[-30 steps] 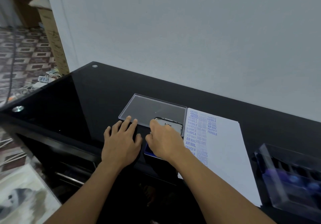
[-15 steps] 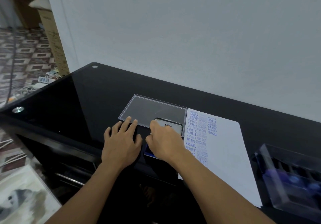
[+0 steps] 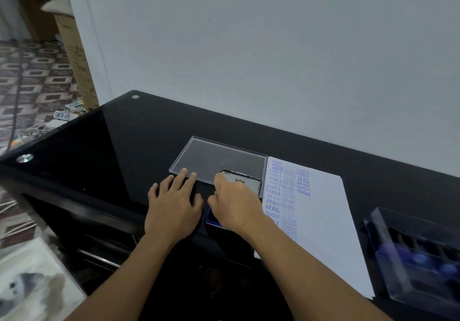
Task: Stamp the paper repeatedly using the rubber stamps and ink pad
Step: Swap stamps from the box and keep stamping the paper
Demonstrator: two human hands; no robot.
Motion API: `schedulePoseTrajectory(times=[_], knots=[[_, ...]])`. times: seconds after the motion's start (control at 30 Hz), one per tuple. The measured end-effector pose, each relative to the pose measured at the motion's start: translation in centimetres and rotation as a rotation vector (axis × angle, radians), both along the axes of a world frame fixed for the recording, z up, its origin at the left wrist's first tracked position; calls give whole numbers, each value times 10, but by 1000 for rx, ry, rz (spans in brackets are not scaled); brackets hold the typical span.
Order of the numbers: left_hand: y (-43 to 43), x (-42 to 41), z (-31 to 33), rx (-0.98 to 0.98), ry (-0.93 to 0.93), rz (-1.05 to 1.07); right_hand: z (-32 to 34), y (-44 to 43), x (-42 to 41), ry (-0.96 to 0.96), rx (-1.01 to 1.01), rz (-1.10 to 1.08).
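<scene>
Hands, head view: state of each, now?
Left hand: open, fingers straight, palm down.
Right hand: fingers curled over the ink pad; whether it holds anything cannot be told.

Left hand [image 3: 174, 211] flat on desk [image 3: 119, 146], right hand [image 3: 236, 206] over ink pad [image 3: 213, 218].

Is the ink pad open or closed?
Open. The ink pad shows its blue face beside the right hand, and its lid is swung back beyond the hand.
</scene>
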State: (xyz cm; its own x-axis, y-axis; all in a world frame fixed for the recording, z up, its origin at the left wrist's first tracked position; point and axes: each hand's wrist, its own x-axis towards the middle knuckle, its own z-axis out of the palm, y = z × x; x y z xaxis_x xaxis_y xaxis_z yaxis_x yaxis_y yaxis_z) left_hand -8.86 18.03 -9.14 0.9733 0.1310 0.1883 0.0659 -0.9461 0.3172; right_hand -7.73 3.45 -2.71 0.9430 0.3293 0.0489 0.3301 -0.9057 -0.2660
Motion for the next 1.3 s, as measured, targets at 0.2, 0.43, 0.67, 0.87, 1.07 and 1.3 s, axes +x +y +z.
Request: schedulePoseTrajectory(times=[0.2,0.43,0.67,0.87,1.07,1.3], knots=[[0,-1,-1,-6,0,-4,0,1,-2,4,9,-15],[0,-2,-1,-8,4,-4,4,1,-2,31,5,-13],[1,-2,-1,-10,19,-10,5,1,-1,34,4,-1],[0,-1,2,-24,31,-10,5,1,-2,32,4,-10],[3,1,6,-35,59,-17,3,1,-1,19,1,-6],[4,3,17,-100,86,-24,4,1,0,29,-2,11]])
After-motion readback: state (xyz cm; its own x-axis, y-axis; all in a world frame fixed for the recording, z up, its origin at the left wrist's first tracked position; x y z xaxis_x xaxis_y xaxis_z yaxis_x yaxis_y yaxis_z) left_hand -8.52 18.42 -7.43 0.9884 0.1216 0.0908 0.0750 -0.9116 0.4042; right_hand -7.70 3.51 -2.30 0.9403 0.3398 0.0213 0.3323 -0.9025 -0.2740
